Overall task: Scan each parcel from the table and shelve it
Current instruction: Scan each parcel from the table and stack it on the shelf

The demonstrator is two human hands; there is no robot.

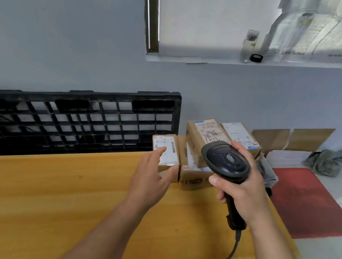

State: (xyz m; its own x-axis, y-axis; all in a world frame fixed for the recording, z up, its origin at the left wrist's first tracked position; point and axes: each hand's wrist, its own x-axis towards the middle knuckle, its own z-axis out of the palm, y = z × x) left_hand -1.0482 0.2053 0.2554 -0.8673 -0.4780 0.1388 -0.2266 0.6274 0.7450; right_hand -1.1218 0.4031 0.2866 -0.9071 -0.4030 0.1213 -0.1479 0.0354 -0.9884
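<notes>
Several cardboard parcels with white labels are piled at the far right corner of the yellow wooden table [54, 191]. The small parcel [169, 150] stands at the pile's left side. My left hand [152, 176] has its fingers straight on that parcel, index finger on the label and thumb at its lower right corner. A larger parcel [205, 137] and another labelled one [242, 136] lie on top of the pile, and a box [192, 179] sits below them. My right hand [242, 187] grips the black barcode scanner [226, 160] by its handle, head over the pile.
A black plastic pallet [78, 119] leans on the grey wall behind the table. Flat cardboard sheets [291, 140] and a red mat [310, 203] lie on the floor to the right. A glass jar [249, 44] stands on the window sill. The scanner's cable [230, 256] hangs off the table edge.
</notes>
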